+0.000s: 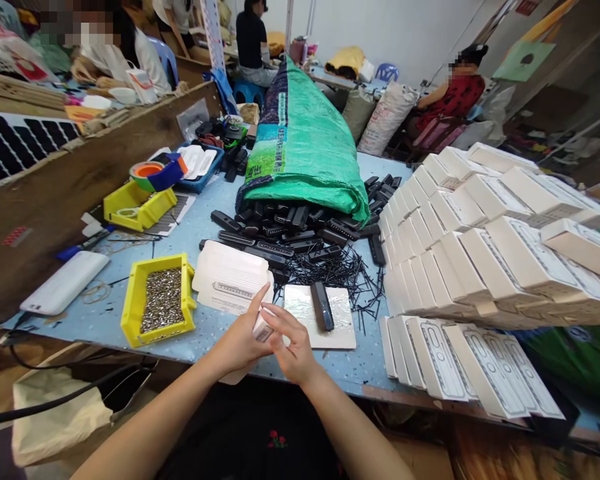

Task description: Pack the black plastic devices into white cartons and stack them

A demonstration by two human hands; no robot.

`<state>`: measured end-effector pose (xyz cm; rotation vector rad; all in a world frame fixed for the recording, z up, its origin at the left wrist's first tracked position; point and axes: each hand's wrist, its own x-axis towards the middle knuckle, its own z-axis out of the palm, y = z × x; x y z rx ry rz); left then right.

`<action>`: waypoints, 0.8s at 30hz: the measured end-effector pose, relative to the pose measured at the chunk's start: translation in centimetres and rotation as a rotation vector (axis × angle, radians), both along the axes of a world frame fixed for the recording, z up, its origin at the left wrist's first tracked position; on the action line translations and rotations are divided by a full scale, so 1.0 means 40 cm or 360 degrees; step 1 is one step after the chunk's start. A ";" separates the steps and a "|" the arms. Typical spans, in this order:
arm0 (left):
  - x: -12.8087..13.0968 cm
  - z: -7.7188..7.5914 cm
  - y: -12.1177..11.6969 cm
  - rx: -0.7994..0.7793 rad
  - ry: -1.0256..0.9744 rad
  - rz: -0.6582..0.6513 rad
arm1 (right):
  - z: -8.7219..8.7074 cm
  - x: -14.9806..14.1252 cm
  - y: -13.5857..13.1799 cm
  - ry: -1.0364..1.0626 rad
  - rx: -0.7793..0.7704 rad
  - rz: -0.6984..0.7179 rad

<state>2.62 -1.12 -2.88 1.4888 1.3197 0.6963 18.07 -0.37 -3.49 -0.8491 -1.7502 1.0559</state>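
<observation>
My left hand point(243, 341) is closed around a small white carton point(264, 331), its index finger stretched out along it. At the carton's near end, my right hand point(294, 345) pinches with bent fingers; part of the carton is hidden by both hands. Just beyond lies a flat white printed carton sheet point(233, 277) with a line drawing on it. A black oblong plastic piece point(322, 307) rests on a white pad point(340, 333) right of my hands. Behind are a heap of similar black pieces point(300, 227) and thin black sticks point(325, 267).
Stacked white cartons point(460, 253) fill the right side. On the left stand a yellow bin point(130, 320) of small metal parts, another yellow bin point(143, 217) with tape rolls, and a white phone-like slab point(65, 283). A green sack point(310, 140) sits behind; other people work farther back.
</observation>
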 end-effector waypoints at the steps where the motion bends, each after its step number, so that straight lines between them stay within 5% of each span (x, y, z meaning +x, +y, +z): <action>1: -0.008 -0.004 0.003 -0.0011 -0.0023 0.0054 | 0.002 0.020 0.010 -0.0169 0.0148 0.0053; 4: -0.053 -0.011 0.010 -0.0288 -0.0257 0.0311 | 0.004 0.125 0.057 -0.0848 0.0384 0.0115; 8: -0.128 -0.008 0.014 -0.0785 -0.1076 0.0649 | 0.001 0.268 0.100 -0.1359 0.0422 -0.0021; 11: -0.136 -0.014 0.015 -0.0780 -0.1377 0.1028 | 0.006 0.271 0.085 -0.0987 0.0164 -0.0052; 14: -0.089 -0.026 0.010 -0.0803 -0.1507 0.1291 | 0.016 0.178 0.049 -0.0070 -0.0090 -0.0357; 16: -0.047 -0.030 0.002 -0.0891 -0.1557 0.1322 | 0.021 0.101 0.032 0.0341 -0.0050 -0.0525; 20: -0.016 -0.037 -0.029 -0.0899 -0.1361 0.0932 | 0.026 0.015 0.018 0.0096 0.0191 -0.0428; 24: -0.064 -0.067 -0.061 0.0012 -0.0257 0.0773 | 0.030 0.023 0.031 0.0055 0.0045 -0.0031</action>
